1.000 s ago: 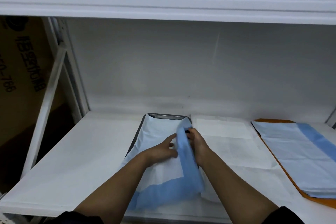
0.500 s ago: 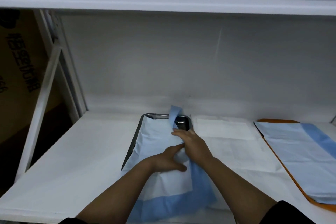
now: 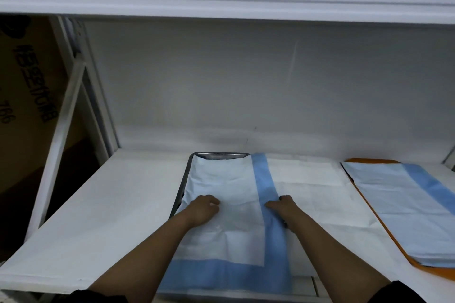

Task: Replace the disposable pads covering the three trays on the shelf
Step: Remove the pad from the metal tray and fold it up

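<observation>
A brown cardboard box [image 3: 27, 96] with black print stands left of the white upright [image 3: 61, 115].

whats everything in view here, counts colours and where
metal tray: 1, dark, middle of the shelf, mostly covered
blue-edged pad: 1, pale with blue border, spread over the metal tray
white pad: 1, white, right beside the metal tray
orange tray: 1, orange, right end of the shelf
pad on orange tray: 1, pale with blue strip
shelf: 1, white
cardboard box: 1, brown, far left behind the frame
left hand: 1, flat on the blue-edged pad
right hand: 1, at the pad's right blue border
</observation>
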A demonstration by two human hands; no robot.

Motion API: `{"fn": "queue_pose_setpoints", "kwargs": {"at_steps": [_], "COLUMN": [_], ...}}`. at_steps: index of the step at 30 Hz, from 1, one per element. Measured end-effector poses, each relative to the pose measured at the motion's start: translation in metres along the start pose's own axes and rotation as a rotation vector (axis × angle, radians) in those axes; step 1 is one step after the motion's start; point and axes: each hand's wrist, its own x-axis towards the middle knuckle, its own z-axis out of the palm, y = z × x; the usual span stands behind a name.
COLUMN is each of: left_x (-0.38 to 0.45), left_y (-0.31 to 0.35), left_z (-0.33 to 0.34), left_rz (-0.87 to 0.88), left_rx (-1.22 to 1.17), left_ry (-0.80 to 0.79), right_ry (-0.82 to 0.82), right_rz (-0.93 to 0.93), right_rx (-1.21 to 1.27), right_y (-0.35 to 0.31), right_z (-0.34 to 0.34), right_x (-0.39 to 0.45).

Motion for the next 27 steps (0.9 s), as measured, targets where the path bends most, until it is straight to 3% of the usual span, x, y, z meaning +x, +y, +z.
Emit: {"fn": "queue_pose_setpoints", "kwargs": {"at_steps": [5,11,14,17,21,27], "left_x": [-0.017,-0.033,-0.034,-0.032,-0.027,-0.026], "left_y": [-0.033,-0.045,-0.042,-0.036,-0.027,-0.016], "left_z": [-0.014,-0.015,-0.014,-0.012,-0.008,-0.009], "left_rz": [-0.168,-0.178,-0.13,-0.104,-0.042,0.077], "left_rx": [0.346,0.455,0.532,0.575,0.542,0.284], "left_ry": [0.154,0.057,0.013,-0.036,-0.082,-0.127], "right_ry": [-0.18,-0.042,-0.098,-0.121,-0.194,-0.385], "right_rz": [0.001,-0.199,-0.201,-0.172,-0.232,-0.242], "right_rx": [-0.105,0.039,0.155,0.018,-0.159,0.155], "right_y": [0.008,0.018,0.021,0.02,0.012,-0.006], "right_z": [-0.012,-0.012,-0.009,-0.011,-0.02,-0.034], "right_x": [-0.023,-0.034,-0.043,-0.051,-0.064,-0.075]}}
